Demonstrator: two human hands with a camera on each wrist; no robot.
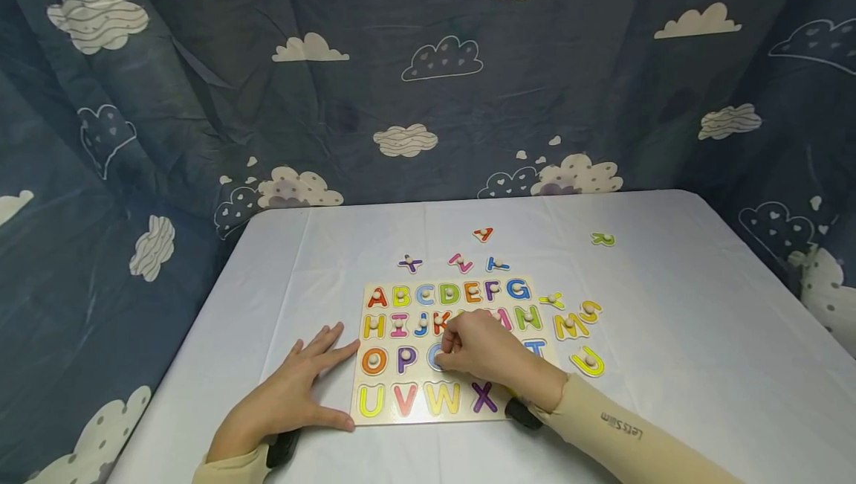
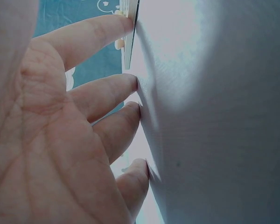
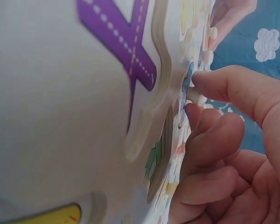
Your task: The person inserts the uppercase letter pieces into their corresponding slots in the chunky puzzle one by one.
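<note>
Pinching blue letter (image 3: 187,80) by knob (image 3: 194,95) between right fingers (image 3: 217,140).

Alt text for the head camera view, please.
Right hand pinching a blue letter on an alphabet puzzle board; left hand touching the board's left edge; loose letters beyond it and to its right on the white table.

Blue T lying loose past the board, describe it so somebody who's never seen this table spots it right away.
On the white table, find the alphabet board. Just past its far edge, behind the purple F, lies the loose blue T. Its colour sets it apart: the nearby Z is pink, the A red.
</note>
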